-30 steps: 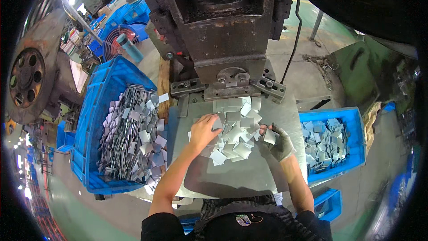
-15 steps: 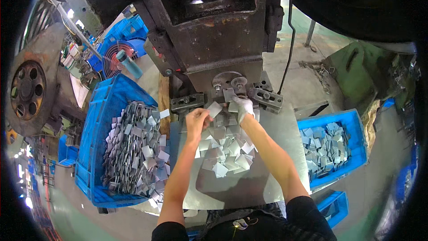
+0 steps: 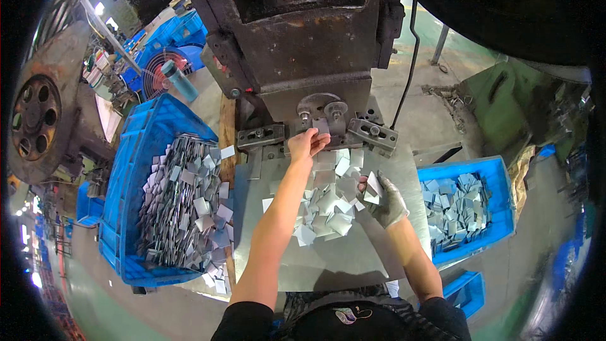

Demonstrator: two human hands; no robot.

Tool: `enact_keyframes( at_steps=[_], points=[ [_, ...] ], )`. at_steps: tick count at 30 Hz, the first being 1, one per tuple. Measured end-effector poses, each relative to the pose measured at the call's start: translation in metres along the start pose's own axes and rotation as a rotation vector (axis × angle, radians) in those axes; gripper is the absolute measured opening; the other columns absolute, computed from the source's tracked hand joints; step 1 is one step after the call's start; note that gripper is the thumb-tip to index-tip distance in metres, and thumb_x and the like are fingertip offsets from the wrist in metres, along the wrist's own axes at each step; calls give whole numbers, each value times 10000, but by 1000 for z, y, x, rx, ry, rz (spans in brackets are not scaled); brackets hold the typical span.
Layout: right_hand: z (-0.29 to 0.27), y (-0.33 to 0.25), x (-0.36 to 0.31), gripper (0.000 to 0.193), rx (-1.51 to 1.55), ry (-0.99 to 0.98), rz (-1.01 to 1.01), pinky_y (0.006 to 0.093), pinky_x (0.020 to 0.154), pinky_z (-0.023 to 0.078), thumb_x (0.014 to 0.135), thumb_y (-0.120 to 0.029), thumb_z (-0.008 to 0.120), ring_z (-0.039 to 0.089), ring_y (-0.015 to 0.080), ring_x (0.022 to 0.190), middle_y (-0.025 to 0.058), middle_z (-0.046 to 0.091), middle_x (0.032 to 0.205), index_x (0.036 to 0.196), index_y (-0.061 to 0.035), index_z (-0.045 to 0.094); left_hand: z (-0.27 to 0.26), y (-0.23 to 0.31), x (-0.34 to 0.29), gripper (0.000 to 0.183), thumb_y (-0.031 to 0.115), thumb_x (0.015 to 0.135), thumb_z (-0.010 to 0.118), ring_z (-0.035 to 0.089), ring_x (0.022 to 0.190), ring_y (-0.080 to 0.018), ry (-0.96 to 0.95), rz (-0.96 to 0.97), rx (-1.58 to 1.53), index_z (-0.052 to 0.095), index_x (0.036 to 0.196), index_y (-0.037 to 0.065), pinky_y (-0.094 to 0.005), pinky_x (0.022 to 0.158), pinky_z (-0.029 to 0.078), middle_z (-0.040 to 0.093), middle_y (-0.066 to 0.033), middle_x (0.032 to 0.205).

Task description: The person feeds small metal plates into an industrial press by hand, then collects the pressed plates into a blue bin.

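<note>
Small square metal plate (image 3: pixel 320 126) at frame centre, pinched in bare left hand (image 3: pixel 307 145) against the press die (image 3: pixel 322 108). Just lower right, gloved right hand (image 3: pixel 385 197) gripping a few plates (image 3: pixel 372 187) beside the loose pile (image 3: pixel 328 199) on the bench (image 3: pixel 328 259). Blue crates at left (image 3: pixel 136 170) and right (image 3: pixel 470 211).

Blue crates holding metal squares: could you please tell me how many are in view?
2: one large blue crate left of the press table, one smaller blue crate to its right. Further blue bins' contents are hidden.
</note>
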State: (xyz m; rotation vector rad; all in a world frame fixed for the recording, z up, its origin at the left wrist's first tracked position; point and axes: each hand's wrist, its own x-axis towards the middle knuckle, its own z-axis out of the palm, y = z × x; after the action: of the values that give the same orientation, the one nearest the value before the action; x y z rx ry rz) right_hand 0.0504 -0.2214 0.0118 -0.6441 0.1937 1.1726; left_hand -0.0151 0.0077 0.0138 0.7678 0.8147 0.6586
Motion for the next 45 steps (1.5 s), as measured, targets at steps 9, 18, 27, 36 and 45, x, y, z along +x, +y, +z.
enact_keyframes(
  at_steps=[9, 18, 27, 36, 45],
  points=[
    [-34, -12, -12, 246, 55, -126, -78, 375, 758, 517, 882, -181, 469, 605, 264, 885, 168, 592, 986, 1054, -10, 507, -28, 1, -48, 271, 190, 742, 677, 609, 636, -154, -245, 236, 705, 560, 931, 37, -269, 576, 501, 631, -61, 757],
    [-29, -12, -12, 246, 13, -93, -49, 372, 757, 511, 884, -183, 470, 599, 273, 881, 174, 587, 1014, 1055, -9, 509, -55, -15, -104, 563, 158, 628, 718, 343, 1229, -213, -926, 887, 1735, 514, 1146, 75, -374, 962, 350, 423, -4, 1294],
    [52, 0, 73, 220, -184, -90, 49, 389, 710, 499, 861, -235, 554, 595, 248, 790, 122, 594, 885, 968, -44, 534, -51, 3, -114, 439, 189, 631, 722, 487, 1012, -240, -690, 811, 1879, 524, 1004, 68, -360, 841, 397, 548, -64, 1049],
    [72, 19, 110, 231, -275, 27, -76, 392, 661, 506, 844, -214, 570, 606, 238, 730, 116, 601, 835, 1011, -71, 501, -65, 32, -83, 150, 187, 679, 694, 556, 709, -182, -443, 737, 1621, 609, 714, 68, -314, 614, 440, 599, -58, 707],
    [10, 14, 10, 326, -117, -13, 29, 331, 679, 515, 912, -286, 444, 612, 211, 776, 118, 610, 880, 1047, 0, 524, -18, 11, -7, 149, 152, 784, 605, 599, 521, -136, -100, 80, 177, 593, 807, 6, -195, 418, 449, 647, -114, 699]
  ],
)
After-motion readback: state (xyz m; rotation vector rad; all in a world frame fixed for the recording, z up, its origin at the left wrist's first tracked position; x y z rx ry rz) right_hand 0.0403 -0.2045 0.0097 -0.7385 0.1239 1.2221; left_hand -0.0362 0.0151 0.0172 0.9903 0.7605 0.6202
